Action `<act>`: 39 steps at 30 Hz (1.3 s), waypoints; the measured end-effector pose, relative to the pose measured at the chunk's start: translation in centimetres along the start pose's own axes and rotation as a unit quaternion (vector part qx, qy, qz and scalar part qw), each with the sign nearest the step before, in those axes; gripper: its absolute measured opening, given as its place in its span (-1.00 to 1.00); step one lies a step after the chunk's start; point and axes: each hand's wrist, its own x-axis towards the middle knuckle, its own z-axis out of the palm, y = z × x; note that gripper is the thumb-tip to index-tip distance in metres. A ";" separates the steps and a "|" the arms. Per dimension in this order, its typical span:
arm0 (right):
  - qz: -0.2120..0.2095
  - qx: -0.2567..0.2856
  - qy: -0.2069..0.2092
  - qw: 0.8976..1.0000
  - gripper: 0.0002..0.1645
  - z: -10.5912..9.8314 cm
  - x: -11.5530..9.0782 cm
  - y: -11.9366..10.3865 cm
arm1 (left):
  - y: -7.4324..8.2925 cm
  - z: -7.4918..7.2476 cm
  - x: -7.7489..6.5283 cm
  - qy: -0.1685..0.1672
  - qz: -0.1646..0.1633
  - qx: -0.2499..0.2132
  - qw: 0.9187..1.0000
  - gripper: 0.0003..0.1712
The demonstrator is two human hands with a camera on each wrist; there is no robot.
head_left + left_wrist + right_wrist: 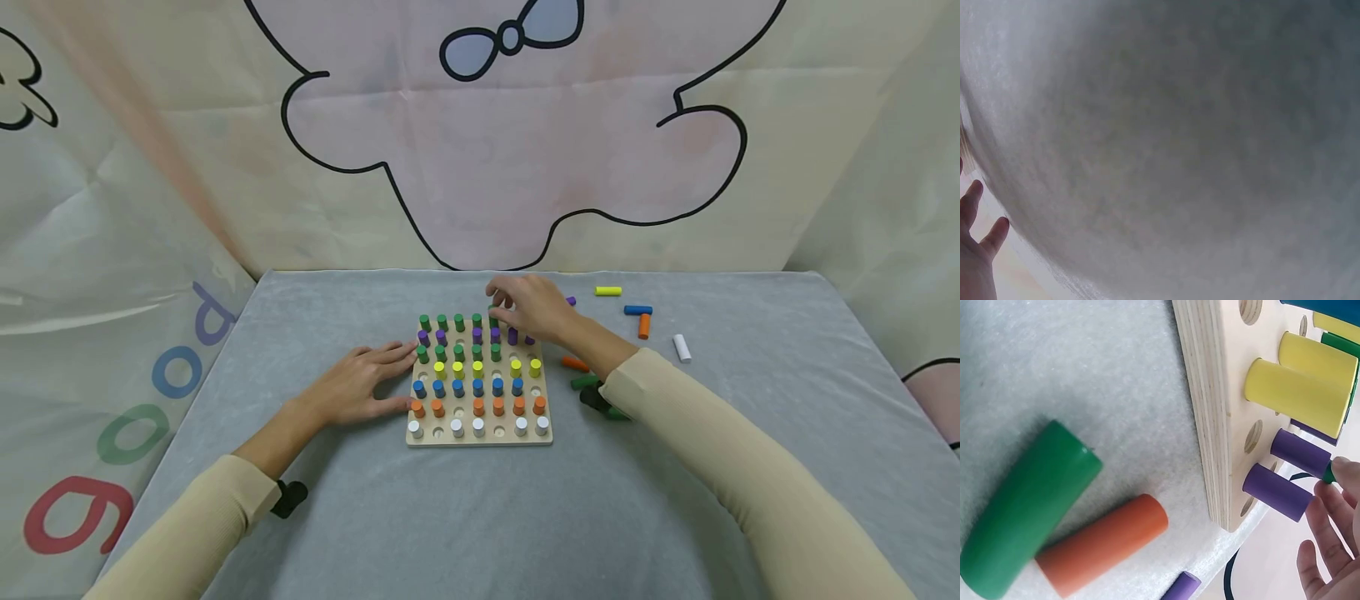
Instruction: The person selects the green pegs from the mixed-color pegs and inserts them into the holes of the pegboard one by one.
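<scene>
A wooden pegboard [442, 442] lies on the table, its rows filled with green, purple, yellow, blue, orange and white pegs and some bare holes. My right hand [534, 307] reaches over the board's back edge and pinches a green peg [1329, 472] between thumb and fingertips, at the back row. How deep that peg sits in its hole is hidden by the fingers. My left hand [360, 387] rests beside the board, fingers spread, with the fingertips at its left edge. Only part of the left hand [979, 244] shows in the left wrist view.
Loose pegs lie to the right: a yellow peg [608, 291], a blue peg [637, 309], a white peg [682, 347], orange pegs [644, 326] and green pegs [1025, 512] near the right forearm. A grey cloth [337, 517] covers the table; a printed curtain [480, 167] hangs behind.
</scene>
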 end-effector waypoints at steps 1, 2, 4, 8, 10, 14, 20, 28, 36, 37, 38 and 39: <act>0.001 0.001 -0.001 1.000 -0.66 0.1 0.0 0.0 | 0.0 0.0 0.0 -0.001 0.000 0.000 1.000 -0.10; 0.003 0.001 -0.003 1.000 -0.66 0.1 0.0 0.1 | 0.0 0.0 0.0 -0.001 -0.001 0.000 1.000 -0.10; 0.006 0.003 -0.006 1.000 -0.66 0.1 0.1 0.1 | 0.0 0.0 0.0 -0.002 -0.002 -0.001 1.000 -0.09; 0.007 0.002 -0.010 1.000 -0.66 0.2 0.0 0.1 | -0.1 0.2 0.0 0.004 0.001 -0.002 1.000 -0.09; 0.002 0.001 -0.011 1.000 -0.66 0.2 -0.1 0.1 | -0.1 0.2 0.0 0.005 0.001 -0.002 1.000 -0.10; -0.005 0.004 -0.022 1.000 -0.65 0.1 -0.3 0.2 | -0.1 0.2 0.0 -0.001 -0.002 -0.001 1.000 -0.10; 0.021 0.019 -0.048 0.998 -0.62 -0.7 -1.0 0.7 | 0.0 0.1 0.0 -0.001 -0.001 -0.002 1.000 -0.10; 0.029 0.022 -0.054 0.998 -0.62 -2.5 -3.6 1.7 | -0.1 0.1 0.1 -0.003 -0.002 0.003 1.000 -0.10; 0.014 0.007 -0.034 0.999 -0.63 -3.8 -6.9 3.2 | -0.1 0.1 0.1 -0.001 0.000 0.000 1.000 -0.10; 0.012 0.005 -0.034 0.999 -0.63 -3.9 -7.3 3.4 | -0.1 0.1 0.1 0.001 0.002 0.001 1.000 -0.10; 0.011 0.005 -0.034 0.999 -0.62 -3.9 -7.7 3.6 | -0.1 0.1 0.1 0.002 0.002 0.000 1.000 -0.10; 0.009 0.005 -0.035 0.999 -0.63 -4.0 -8.2 3.7 | -0.1 0.1 0.1 0.003 0.003 -0.001 1.000 -0.10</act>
